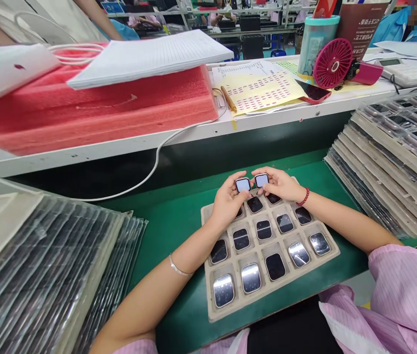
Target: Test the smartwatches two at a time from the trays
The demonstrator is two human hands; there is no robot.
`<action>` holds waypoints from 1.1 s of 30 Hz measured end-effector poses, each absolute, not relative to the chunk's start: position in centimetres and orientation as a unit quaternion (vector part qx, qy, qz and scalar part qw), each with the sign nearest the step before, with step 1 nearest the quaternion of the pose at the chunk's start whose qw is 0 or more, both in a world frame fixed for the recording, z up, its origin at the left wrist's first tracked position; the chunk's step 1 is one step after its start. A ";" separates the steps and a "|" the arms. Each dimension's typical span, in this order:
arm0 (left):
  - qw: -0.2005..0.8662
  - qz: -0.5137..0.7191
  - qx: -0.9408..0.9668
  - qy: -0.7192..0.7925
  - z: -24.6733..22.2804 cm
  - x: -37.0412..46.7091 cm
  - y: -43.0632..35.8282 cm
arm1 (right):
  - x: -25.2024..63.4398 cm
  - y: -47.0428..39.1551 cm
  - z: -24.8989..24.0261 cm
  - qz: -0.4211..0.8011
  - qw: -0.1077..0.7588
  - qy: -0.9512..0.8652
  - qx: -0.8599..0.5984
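Two hands (226, 199) (282, 184), two lit watches (242, 185) (262, 180)

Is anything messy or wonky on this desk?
Yes: the stack of paper sits crooked on the pink foam, one corner poking past its end. The tray pile on the right looks uneven too. Nothing looks spilled.

Behind the white shelf (193, 129), distant workbenches (256, 33) line the room.
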State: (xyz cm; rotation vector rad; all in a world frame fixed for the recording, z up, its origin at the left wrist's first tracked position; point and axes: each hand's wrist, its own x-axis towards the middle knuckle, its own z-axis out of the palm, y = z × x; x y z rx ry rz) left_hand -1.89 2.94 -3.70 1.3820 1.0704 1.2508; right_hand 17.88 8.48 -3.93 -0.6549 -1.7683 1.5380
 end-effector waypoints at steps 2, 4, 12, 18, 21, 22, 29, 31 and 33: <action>0.479 0.515 0.561 0.437 -3.7 -1.9 2.9 | 17.9 8.5 -4.0 0.589 0.345 -0.687 -0.249; 0.480 0.518 0.557 0.438 -3.7 -1.8 2.8 | 17.9 8.5 -3.9 0.585 0.342 -0.691 -0.250; 0.471 0.510 0.559 0.453 -3.6 -1.8 2.7 | 17.9 8.3 -3.7 0.578 0.341 -0.697 -0.253; 0.472 0.513 0.552 0.457 -3.3 -1.6 2.6 | 18.0 8.2 -3.7 0.578 0.342 -0.700 -0.242; 0.467 0.513 0.558 0.455 -3.2 -1.6 2.6 | 18.0 8.2 -3.7 0.581 0.338 -0.700 -0.242; 0.466 0.513 0.560 0.454 -3.2 -1.7 2.6 | 18.0 8.2 -3.6 0.580 0.339 -0.700 -0.242; 0.461 0.513 0.553 0.467 -3.4 -1.7 2.7 | 17.8 8.1 -3.5 0.576 0.333 -0.694 -0.275; 0.463 0.513 0.552 0.467 -3.3 -1.7 2.6 | 17.8 8.1 -3.4 0.578 0.332 -0.690 -0.282; 0.471 0.512 0.544 0.469 -3.2 -1.7 2.6 | 17.8 8.1 -3.3 0.586 0.329 -0.682 -0.288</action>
